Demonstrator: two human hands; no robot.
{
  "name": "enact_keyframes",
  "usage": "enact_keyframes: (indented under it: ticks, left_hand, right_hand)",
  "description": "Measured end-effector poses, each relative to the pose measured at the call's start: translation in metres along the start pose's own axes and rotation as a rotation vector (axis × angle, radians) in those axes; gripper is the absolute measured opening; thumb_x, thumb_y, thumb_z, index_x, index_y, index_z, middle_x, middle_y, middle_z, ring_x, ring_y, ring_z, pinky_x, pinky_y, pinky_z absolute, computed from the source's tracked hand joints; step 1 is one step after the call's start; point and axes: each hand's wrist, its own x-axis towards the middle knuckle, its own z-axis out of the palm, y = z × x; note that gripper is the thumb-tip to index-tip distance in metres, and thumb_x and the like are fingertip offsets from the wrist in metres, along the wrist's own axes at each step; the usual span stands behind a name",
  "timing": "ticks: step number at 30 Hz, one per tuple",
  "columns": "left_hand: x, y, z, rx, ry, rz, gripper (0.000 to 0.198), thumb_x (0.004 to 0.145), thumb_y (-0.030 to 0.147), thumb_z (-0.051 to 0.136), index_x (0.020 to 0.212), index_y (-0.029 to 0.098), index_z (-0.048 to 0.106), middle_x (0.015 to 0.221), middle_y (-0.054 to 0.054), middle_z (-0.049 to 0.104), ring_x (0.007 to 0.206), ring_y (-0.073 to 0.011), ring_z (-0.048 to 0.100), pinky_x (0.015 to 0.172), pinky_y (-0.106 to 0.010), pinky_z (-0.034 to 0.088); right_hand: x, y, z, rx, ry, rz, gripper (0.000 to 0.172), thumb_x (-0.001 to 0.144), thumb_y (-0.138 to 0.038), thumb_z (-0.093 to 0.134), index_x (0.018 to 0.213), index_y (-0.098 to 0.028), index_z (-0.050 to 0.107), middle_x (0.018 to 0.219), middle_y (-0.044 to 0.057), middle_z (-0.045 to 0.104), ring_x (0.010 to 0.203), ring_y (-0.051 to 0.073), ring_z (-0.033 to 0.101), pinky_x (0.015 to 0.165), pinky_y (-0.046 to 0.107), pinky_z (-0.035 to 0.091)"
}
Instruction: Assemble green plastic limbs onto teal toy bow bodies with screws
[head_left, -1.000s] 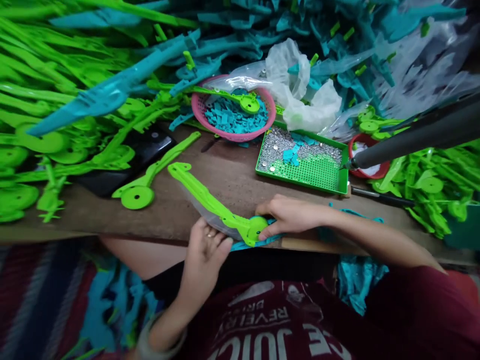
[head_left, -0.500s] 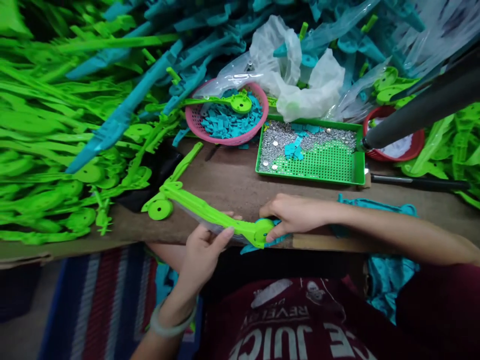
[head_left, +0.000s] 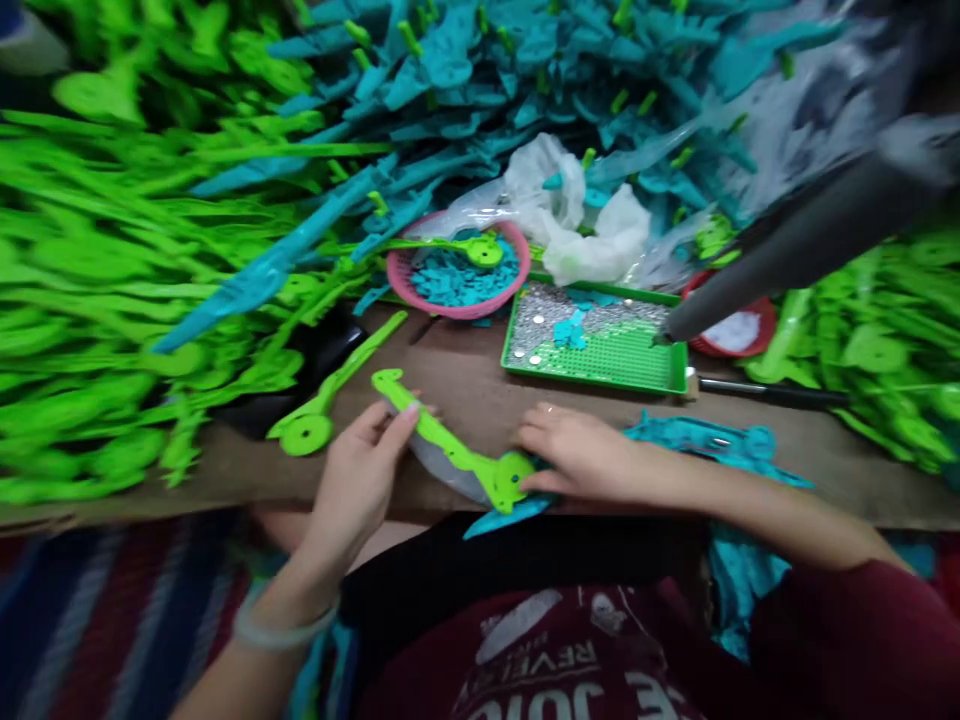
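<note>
A long bright-green plastic part (head_left: 454, 445) with a rounded end lies slantwise between my hands. Along its lower edge shows a greyish, see-through strip (head_left: 442, 472). Near the upper-left end, my left hand (head_left: 367, 455) pinches the green part between thumb and fingers. My right hand (head_left: 570, 450) has its fingers closed around the rounded end, where a small dark spot shows. Beneath that end a blue plastic piece (head_left: 499, 520) sticks out past the table edge; the right fingers hide the rest of it. Another green part (head_left: 306, 432) with a round disc rests left of my left hand.
A pink basket (head_left: 405, 290) holds small blue pieces. Beside it stands a green tray (head_left: 600, 378) of small metal bits and several silvery discs. Piles of green parts (head_left: 97, 270) and blue parts (head_left: 465, 90) rise behind. A dark pole (head_left: 787, 230) slants in from the right.
My left hand has slid along the green part toward its upper-left end. My right hand stays at the rounded end. The camera view has tilted upward, showing more of the piles.
</note>
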Motion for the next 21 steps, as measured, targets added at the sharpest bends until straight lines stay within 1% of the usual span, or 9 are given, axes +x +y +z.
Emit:
enact_keyframes:
  ticks: [2,4,6,8,10,13,15,17,21]
  left_hand:
    - [-0.002,-0.003,-0.003,0.166,0.088,0.138,0.065,0.075,0.059,0.078,0.125,0.020,0.064,0.124,-0.010,0.070,0.117,-0.0316,0.067,0.098,-0.045,0.059]
    - [-0.006,0.006,-0.001,0.405,0.202,0.445,0.067,0.081,0.054,0.075,0.139,0.026,0.055,0.144,-0.005,0.059,0.133,-0.0359,0.055,0.111,-0.054,0.050]
    - [-0.006,0.025,0.014,0.579,0.097,0.797,0.055,0.092,0.043,0.065,0.144,0.029,0.051,0.148,-0.002,0.057,0.139,-0.0347,0.050,0.118,-0.055,0.042]
    - [0.004,0.044,0.046,0.622,-0.329,1.059,0.046,0.100,0.035,0.055,0.145,0.027,0.052,0.147,-0.004,0.059,0.135,-0.0282,0.055,0.117,-0.047,0.044]
    - [0.025,0.058,0.092,0.672,-0.696,1.203,0.043,0.103,0.039,0.048,0.143,0.023,0.055,0.149,-0.008,0.057,0.140,-0.0255,0.051,0.117,-0.043,0.042]
    - [0.068,0.063,0.157,0.844,-0.998,1.227,0.045,0.104,0.045,0.045,0.138,0.020,0.060,0.149,-0.009,0.057,0.144,-0.0235,0.046,0.123,-0.044,0.029]
    - [0.094,0.061,0.181,0.951,-1.033,1.256,0.042,0.102,0.046,0.048,0.131,0.021,0.065,0.146,-0.010,0.059,0.142,-0.0240,0.049,0.122,-0.044,0.028]
    - [0.108,0.060,0.187,1.000,-0.955,1.287,0.043,0.099,0.048,0.053,0.123,0.017,0.070,0.141,-0.014,0.063,0.141,-0.0280,0.049,0.121,-0.046,0.030]
    - [0.095,0.064,0.162,0.937,-0.752,1.319,0.039,0.098,0.040,0.055,0.120,0.012,0.072,0.137,-0.019,0.065,0.143,-0.0341,0.047,0.120,-0.053,0.033]
  right_hand:
    - [-0.035,0.000,0.001,-0.173,0.422,0.003,0.030,0.094,-0.039,0.064,0.117,-0.021,0.063,0.105,0.011,0.066,0.100,0.026,0.061,0.084,0.039,0.050]
    - [-0.068,0.012,-0.005,-0.293,0.970,0.179,0.032,0.096,-0.039,0.057,0.127,-0.029,0.055,0.102,0.010,0.063,0.097,0.027,0.061,0.084,0.044,0.051]
    - [-0.089,0.034,-0.021,-0.244,1.373,0.392,0.039,0.097,-0.043,0.051,0.133,-0.031,0.049,0.107,0.011,0.060,0.103,0.028,0.061,0.088,0.048,0.052]
    - [-0.094,0.059,-0.043,0.022,1.357,0.371,0.045,0.095,-0.051,0.049,0.134,-0.028,0.049,0.115,0.013,0.060,0.111,0.029,0.061,0.092,0.050,0.052]
    - [-0.087,0.077,-0.063,0.316,1.100,0.238,0.043,0.092,-0.055,0.052,0.123,-0.026,0.057,0.115,0.011,0.064,0.112,0.028,0.063,0.093,0.047,0.053]
    - [-0.072,0.087,-0.082,0.551,0.834,0.165,0.030,0.087,-0.050,0.063,0.100,-0.022,0.064,0.101,0.008,0.069,0.099,0.023,0.067,0.090,0.042,0.055]
    - [-0.064,0.090,-0.086,0.617,0.827,0.159,0.031,0.081,-0.047,0.071,0.097,-0.022,0.063,0.090,0.005,0.068,0.086,0.020,0.067,0.083,0.039,0.057]
    - [-0.054,0.097,-0.083,0.686,0.897,0.131,0.041,0.075,-0.047,0.076,0.104,-0.024,0.059,0.080,-0.001,0.062,0.072,0.017,0.064,0.073,0.035,0.056]
    - [-0.017,0.117,-0.065,0.779,1.098,0.077,0.042,0.079,-0.051,0.068,0.109,-0.026,0.052,0.071,-0.007,0.050,0.054,0.011,0.054,0.059,0.029,0.051]
